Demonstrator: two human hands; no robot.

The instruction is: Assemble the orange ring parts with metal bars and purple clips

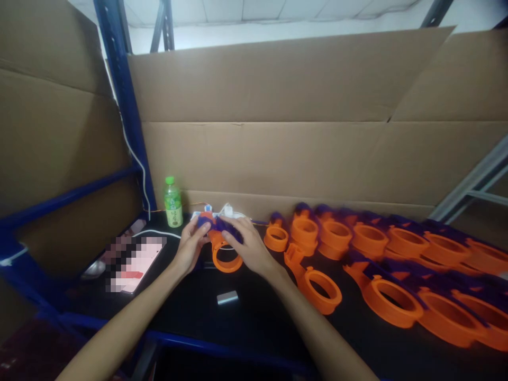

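Observation:
Both my hands meet over one orange ring part (226, 258) with a purple piece on it, at the back left of the black table (254, 323). My left hand (192, 244) grips its purple end from the left, fingers curled. My right hand (246, 243) covers the part from the right, fingers bent over the purple piece. The orange ring hangs below my fingers, close to the table. Another orange ring part (317, 286) lies just right of my right wrist.
Several orange-and-purple ring parts (400, 248) lie in rows across the right half of the table. A green bottle (173, 202) stands at the back left, a phone (133, 264) lies left, a small grey block (227, 297) in front. Cardboard walls stand behind.

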